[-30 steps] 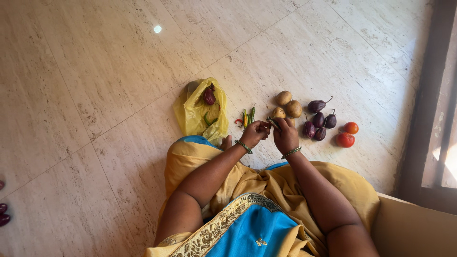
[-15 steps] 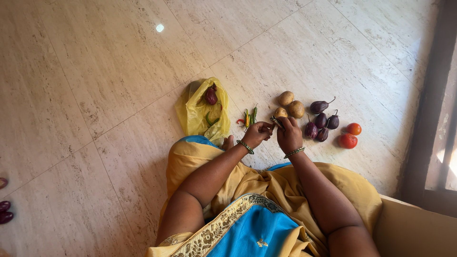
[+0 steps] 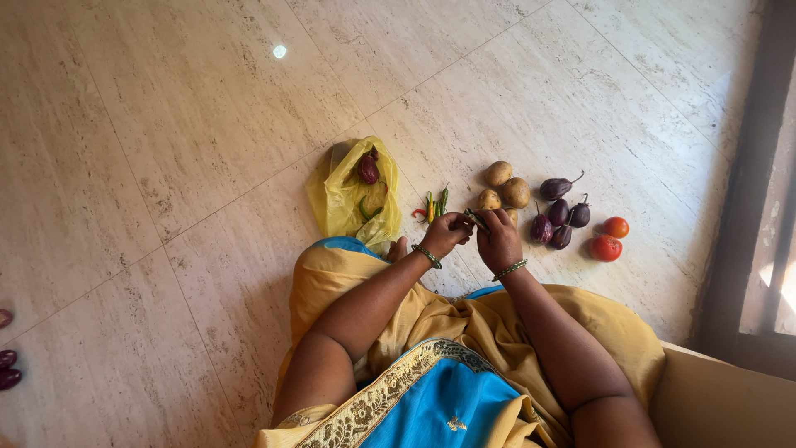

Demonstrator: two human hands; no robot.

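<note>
Barely shifted since a second ago, both my hands stay low over the marble floor (image 3: pixel 166 166), my left hand (image 3: pixel 446 232) and right hand (image 3: pixel 500 239) pinching 1 slim green chilli (image 3: pixel 476 218) between them. Just beyond lie 3 potatoes (image 3: pixel 504 186), small aubergines (image 3: pixel 560 211), 2 tomatoes (image 3: pixel 609 239), loose chillies (image 3: pixel 434 204) and a yellow bag (image 3: pixel 352 199).

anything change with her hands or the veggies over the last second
Very little. Both hands, left hand and right hand, still pinch the same thin dark green pod between them, with only a slight shift of the fingers. The potatoes, small aubergines, tomatoes, chillies and yellow bag lie where they were.
</note>
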